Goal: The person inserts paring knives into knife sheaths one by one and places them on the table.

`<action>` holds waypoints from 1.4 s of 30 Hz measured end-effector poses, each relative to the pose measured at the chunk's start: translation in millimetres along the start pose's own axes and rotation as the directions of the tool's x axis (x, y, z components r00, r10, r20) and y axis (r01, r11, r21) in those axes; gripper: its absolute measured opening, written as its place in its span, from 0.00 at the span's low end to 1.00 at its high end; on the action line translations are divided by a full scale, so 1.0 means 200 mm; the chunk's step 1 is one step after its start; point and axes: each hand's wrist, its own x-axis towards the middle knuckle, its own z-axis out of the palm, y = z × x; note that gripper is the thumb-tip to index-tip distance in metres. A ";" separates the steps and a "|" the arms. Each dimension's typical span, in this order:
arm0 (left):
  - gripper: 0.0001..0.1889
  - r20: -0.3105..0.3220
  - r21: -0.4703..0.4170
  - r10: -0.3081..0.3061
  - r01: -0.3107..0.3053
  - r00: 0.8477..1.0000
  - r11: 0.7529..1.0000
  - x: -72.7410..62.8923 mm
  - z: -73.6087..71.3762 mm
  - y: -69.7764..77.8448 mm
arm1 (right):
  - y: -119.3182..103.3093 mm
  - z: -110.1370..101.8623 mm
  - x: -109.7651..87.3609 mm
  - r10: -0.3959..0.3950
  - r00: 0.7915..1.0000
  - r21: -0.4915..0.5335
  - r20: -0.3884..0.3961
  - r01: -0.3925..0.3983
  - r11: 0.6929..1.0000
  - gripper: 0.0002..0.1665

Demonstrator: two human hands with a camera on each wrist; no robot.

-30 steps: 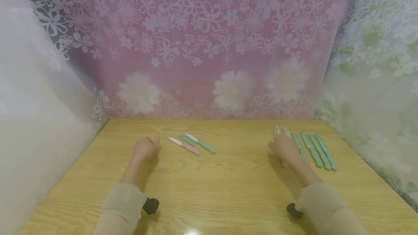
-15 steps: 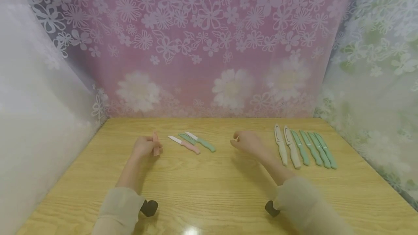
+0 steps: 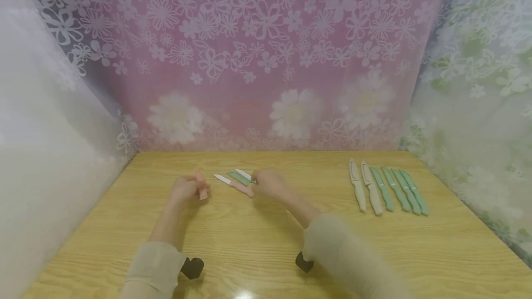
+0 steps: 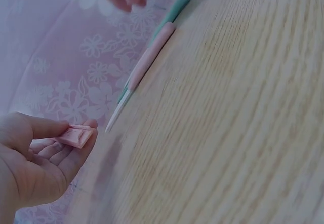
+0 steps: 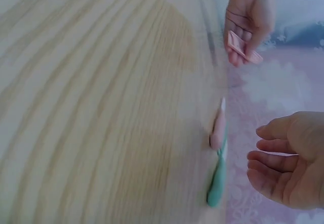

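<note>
My left hand (image 3: 184, 189) pinches a pink knife sheath (image 3: 202, 186) between thumb and fingers, raised above the table. Its open end shows in the left wrist view, where the sheath (image 4: 76, 136) looks hollow. To its right lies a pink-handled paring knife (image 3: 241, 188) with a bare white blade. Just behind are a green sheath (image 3: 238, 178) and a green-handled knife (image 5: 216, 186), also with a bare white blade. My right hand (image 3: 271, 184) hovers over these knives, fingers loosely bent and holding nothing in the right wrist view; from the head it covers most of the green handle.
At the right of the wooden table (image 3: 232, 253) two cream-handled knives (image 3: 357, 188) lie beside several green knives (image 3: 383, 188) in a row. A pink floral curtain (image 3: 266, 82) hangs behind the table, with pale cloths at both sides.
My right hand has moved left from the cream knives to above the bare-bladed knives. My left hand has turned slightly, so its pink sheath shows now.
</note>
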 end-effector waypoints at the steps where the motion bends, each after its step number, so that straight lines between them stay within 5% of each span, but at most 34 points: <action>1: 0.22 -0.004 -0.011 -0.010 0.010 1.000 1.000 -0.01 0.00 0.01 | -0.02 0.02 0.02 -0.005 1.000 -0.005 0.009 0.005 1.000 0.16; 9: 0.23 0.036 -0.126 0.001 0.004 0.999 0.992 -0.03 0.00 0.03 | -0.10 0.14 0.16 0.079 0.997 -0.092 0.011 -0.077 0.993 0.24; 15: 0.25 0.069 -0.256 -0.003 0.020 0.998 0.967 -0.03 0.00 0.04 | -0.13 0.17 0.16 0.097 0.994 -0.273 0.055 -0.078 0.959 0.13; 24: 0.27 0.094 -0.258 0.000 0.024 0.996 0.966 -0.03 0.01 0.03 | -0.13 0.20 0.16 0.049 0.997 -0.266 0.058 -0.032 0.963 0.13; 32: 0.27 0.093 -0.301 -0.013 0.040 0.996 0.953 -0.01 0.01 0.03 | -0.13 0.19 0.14 0.065 0.983 -0.284 0.173 -0.013 0.959 0.38; 39: 0.25 0.068 -0.349 -0.031 0.053 0.997 0.936 0.00 0.03 0.04 | -0.11 0.19 0.12 0.088 0.984 -0.235 0.155 -0.050 0.971 0.15; 42: 0.25 0.069 -0.359 -0.032 0.055 0.997 0.932 0.00 0.04 0.03 | -0.09 0.18 0.11 0.089 0.987 -0.187 0.131 -0.064 0.980 0.24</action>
